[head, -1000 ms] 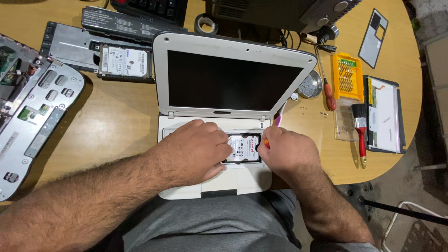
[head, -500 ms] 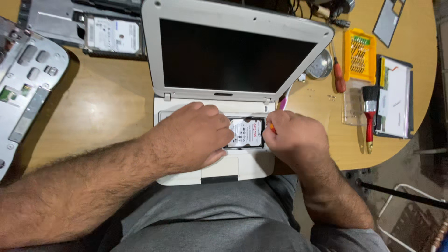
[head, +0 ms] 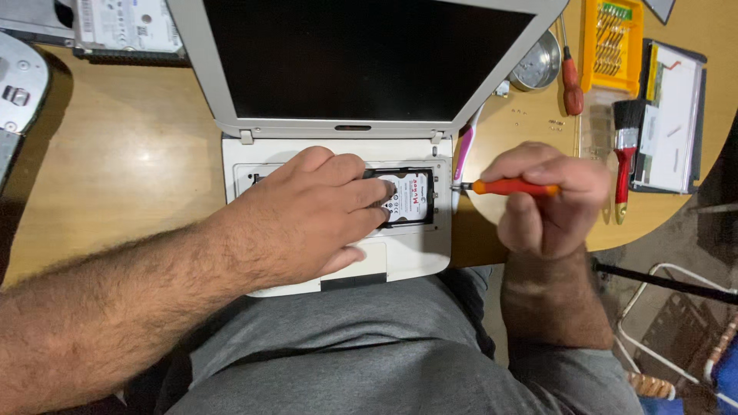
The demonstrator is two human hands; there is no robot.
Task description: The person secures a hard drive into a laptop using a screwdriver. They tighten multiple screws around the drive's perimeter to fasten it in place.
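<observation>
A small white laptop (head: 415,257) lies open at the near edge of the wooden table, its keyboard removed. A hard drive (head: 407,198) with a white label sits in a black-rimmed bay in the base. My left hand (head: 307,219) rests flat on the base, its fingertips on the drive's left part. To the right of the laptop, my right hand (head: 550,204) grips an orange-handled screwdriver (head: 507,187). The screwdriver lies level, its metal tip pointing left at the laptop's right edge.
A pink tool (head: 464,150) lies beside the hinge. At the right are a red screwdriver (head: 570,77), a metal dish (head: 538,63), a yellow bit case (head: 610,34), a red-handled brush (head: 624,154) and a panel (head: 673,115). Another drive (head: 127,23) lies at the back left.
My right hand has pulled away to the right of the laptop with the screwdriver. The left hand stays on the drive. The camera has moved closer.
</observation>
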